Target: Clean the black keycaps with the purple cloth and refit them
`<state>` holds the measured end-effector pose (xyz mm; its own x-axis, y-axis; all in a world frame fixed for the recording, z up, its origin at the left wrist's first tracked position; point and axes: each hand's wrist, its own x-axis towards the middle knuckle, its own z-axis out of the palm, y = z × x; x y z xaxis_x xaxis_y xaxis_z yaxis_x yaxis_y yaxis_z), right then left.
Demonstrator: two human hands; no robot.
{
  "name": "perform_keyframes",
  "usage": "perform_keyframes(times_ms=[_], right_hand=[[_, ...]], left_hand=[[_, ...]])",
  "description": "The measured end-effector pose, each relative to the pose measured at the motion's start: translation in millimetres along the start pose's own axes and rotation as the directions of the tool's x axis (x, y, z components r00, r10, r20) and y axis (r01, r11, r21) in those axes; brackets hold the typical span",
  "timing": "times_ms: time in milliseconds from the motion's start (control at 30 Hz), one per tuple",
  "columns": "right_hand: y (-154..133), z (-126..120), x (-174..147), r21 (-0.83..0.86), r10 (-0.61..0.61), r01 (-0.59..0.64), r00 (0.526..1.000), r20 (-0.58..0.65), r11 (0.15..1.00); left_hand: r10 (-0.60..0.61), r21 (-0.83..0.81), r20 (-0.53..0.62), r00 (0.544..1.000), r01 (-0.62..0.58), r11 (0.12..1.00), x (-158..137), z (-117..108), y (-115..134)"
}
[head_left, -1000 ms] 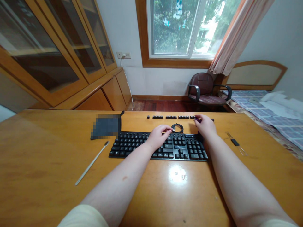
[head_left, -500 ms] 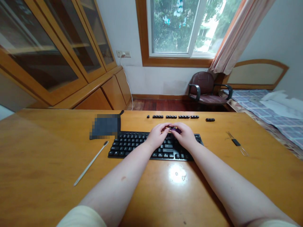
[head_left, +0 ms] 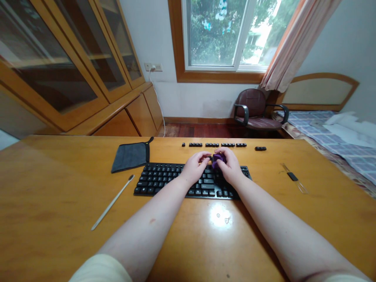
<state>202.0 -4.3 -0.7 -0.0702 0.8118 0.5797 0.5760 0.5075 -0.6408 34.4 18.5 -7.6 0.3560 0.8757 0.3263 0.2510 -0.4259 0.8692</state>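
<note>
My left hand (head_left: 193, 169) is closed in a pinch above the keyboard, its fingertips on a small black piece that looks like a keycap (head_left: 209, 158). Close beside it, my right hand (head_left: 231, 166) grips a crumpled purple cloth (head_left: 218, 159) against that piece. Beneath both hands lies the black keyboard (head_left: 164, 174), its middle and right part covered by them. Several loose black keycaps (head_left: 212, 145) stand in a row along the far edge of the desk, and a short group of keycaps (head_left: 261, 149) sits farther right.
A dark grey cloth (head_left: 131, 156) lies behind the keyboard's left end. In front of it rests a thin white brush (head_left: 113, 202). On the right is a wire keycap puller (head_left: 293, 177) with a black handle. All are on the wooden desk (head_left: 176, 239); an office chair (head_left: 254, 109) stands beyond.
The purple cloth shows more now, bunched up in my right hand. My right fingers have shifted around it, and a slight gap has opened between my hands. The keyboard stays put.
</note>
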Motion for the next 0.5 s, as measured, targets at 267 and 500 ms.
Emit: perform_keyframes(times_ms=[267,500], right_hand=[[7,6,2,-0.057,0.050,-0.055,0.995,-0.089,0.997],[-4,-3,-5,0.041,0.050,-0.053,0.996,0.072,0.998]], left_hand=[[0.017,0.050,0.052,0.999,-0.020,0.999,-1,-1,8],[-0.015,-0.045,0.052,0.999,0.018,0.999,0,1,6]])
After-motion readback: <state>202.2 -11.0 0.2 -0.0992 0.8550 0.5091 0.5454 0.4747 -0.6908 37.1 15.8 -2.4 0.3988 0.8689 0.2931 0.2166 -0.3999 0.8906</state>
